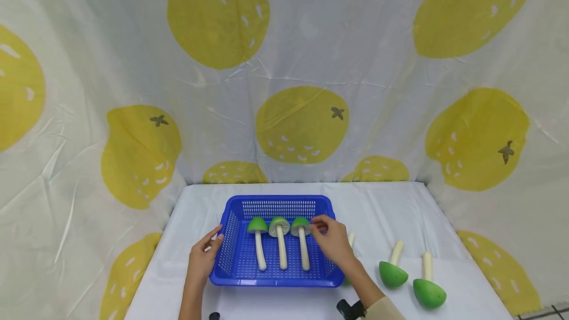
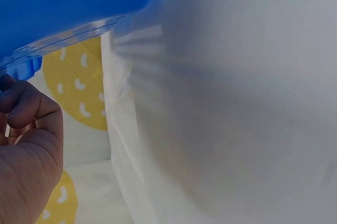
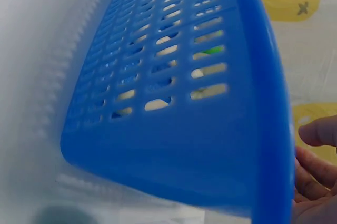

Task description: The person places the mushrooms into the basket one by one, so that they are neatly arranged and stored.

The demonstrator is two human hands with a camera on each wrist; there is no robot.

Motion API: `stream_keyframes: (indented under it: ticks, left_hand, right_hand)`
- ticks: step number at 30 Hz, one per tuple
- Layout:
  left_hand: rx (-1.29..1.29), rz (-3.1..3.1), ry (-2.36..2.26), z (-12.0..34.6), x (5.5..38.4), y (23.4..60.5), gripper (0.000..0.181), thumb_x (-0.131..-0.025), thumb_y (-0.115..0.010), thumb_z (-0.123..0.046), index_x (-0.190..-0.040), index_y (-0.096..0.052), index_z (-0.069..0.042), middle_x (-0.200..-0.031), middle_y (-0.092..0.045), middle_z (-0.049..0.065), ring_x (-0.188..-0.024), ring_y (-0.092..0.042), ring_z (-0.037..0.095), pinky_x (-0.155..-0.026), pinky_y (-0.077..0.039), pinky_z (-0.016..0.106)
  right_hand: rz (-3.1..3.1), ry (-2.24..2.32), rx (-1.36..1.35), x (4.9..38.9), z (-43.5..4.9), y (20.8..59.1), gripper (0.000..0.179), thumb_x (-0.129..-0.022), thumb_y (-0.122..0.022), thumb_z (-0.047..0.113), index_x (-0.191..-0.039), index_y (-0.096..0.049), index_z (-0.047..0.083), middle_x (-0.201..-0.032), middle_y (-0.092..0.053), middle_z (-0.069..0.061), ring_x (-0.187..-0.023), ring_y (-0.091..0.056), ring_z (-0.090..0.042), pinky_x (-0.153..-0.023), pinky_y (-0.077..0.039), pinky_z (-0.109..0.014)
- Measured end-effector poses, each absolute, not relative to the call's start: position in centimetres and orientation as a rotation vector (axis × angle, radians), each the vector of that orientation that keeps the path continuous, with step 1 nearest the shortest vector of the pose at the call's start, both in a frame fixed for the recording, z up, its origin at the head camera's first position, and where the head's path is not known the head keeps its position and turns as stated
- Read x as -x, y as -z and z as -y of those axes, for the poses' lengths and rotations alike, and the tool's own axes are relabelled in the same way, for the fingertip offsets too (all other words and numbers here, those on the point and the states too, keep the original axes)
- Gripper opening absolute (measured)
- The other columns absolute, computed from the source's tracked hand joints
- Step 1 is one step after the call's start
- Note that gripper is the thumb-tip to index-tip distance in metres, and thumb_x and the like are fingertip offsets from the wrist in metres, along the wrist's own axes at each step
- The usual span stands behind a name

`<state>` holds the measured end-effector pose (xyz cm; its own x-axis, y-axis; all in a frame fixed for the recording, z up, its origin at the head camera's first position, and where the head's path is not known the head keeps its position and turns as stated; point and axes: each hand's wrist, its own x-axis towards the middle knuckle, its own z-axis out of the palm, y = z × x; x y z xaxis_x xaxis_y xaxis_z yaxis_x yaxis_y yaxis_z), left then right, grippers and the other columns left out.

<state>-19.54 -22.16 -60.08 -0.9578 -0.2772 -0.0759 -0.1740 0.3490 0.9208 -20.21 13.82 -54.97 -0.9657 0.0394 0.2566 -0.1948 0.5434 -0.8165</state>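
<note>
A blue plastic basket [image 1: 275,282] with slotted walls stands on the white-covered table in the head view. Three toy mushrooms with green caps and white stems lie side by side in it: a left one [image 1: 260,251], a middle one [image 1: 282,248] and a right one [image 1: 304,248]. My left hand [image 1: 203,258] holds the basket's left rim between thumb and fingers. Over the basket's right side is my right hand [image 1: 333,241], its fingertips close beside the right mushroom's cap. In the right wrist view, the thumb and fingers stand apart with nothing visible between them.
On the table right of the basket lie two more mushrooms, a nearer one [image 1: 429,293] and another [image 1: 393,274]. A further mushroom stem [image 1: 351,239] shows behind my right hand, mostly hidden. A lemon-patterned curtain [image 1: 302,73] encloses the table's back and sides.
</note>
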Motion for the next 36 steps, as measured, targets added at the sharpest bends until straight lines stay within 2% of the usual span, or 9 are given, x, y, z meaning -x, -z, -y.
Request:
stream_keyframes:
  ticks: [10,23,30,36]
  left_hand:
    - [-0.425,2.514,1.676,22.1,19.6,60.2,0.045,-0.088,-0.059,-0.060,-0.128,-0.061,-0.040,-0.092,-0.059,0.006,-0.082,-0.053,0.018,-0.067,-0.044,0.027]
    - [-0.416,2.498,1.677,22.1,19.7,60.4,0.047,-0.088,-0.059,-0.060,-0.129,-0.061,-0.038,-0.091,-0.060,0.006,-0.091,-0.058,0.020,-0.076,-0.048,0.027]
    - [-0.429,2.497,1.689,22.1,19.7,60.4,0.046,-0.087,-0.060,-0.059,-0.128,-0.061,-0.039,-0.090,-0.059,0.006,-0.083,-0.055,0.018,-0.069,-0.046,0.027]
    - [-0.424,2.505,1.677,22.1,19.6,60.3,0.044,-0.088,-0.061,-0.057,-0.128,-0.062,-0.038,-0.089,-0.059,0.005,-0.084,-0.054,0.017,-0.070,-0.045,0.027]
  right_hand:
    - [2.502,-1.416,-0.135,19.7,-15.9,54.0,0.016,-0.088,-0.072,0.015,-0.103,-0.070,0.013,-0.088,-0.070,0.003,-0.081,-0.066,-0.010,-0.072,-0.054,-0.020]
    - [2.456,-1.327,-0.123,19.8,-19.7,53.7,0.020,-0.086,-0.075,0.018,-0.104,-0.070,0.013,-0.090,-0.071,0.001,-0.083,-0.068,-0.014,-0.072,-0.055,-0.021]
    - [2.438,-1.261,-0.146,19.9,-21.7,53.4,0.017,-0.086,-0.074,0.016,-0.103,-0.070,0.014,-0.088,-0.072,-0.001,-0.081,-0.069,-0.016,-0.072,-0.055,-0.021]
    - [2.435,-1.212,-0.173,19.6,-23.1,53.5,0.018,-0.086,-0.074,0.017,-0.103,-0.069,0.012,-0.088,-0.071,-0.003,-0.080,-0.068,-0.016,-0.070,-0.055,-0.021]
